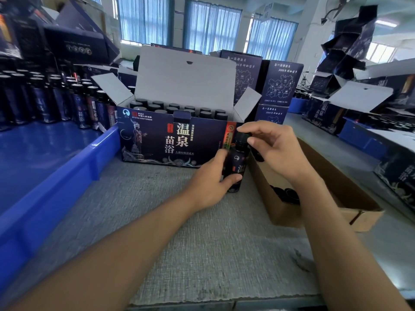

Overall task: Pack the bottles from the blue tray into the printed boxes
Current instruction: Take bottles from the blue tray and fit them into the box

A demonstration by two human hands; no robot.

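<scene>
Two hands on one dark bottle [235, 167], held upright at the grey mat [190, 232]: left hand [210, 182] wrapped round the body, right hand [276, 149] pinching the black cap [242, 139]. Just behind, printed box [170, 140], flaps open, rows of capped bottles inside (count unclear). Right, brown carton [350, 205]. Left, blue tray [56, 167], more bottles [56, 102] standing at its far end.

Bottle cap [242, 140] partly behind right hand [278, 151]
</scene>
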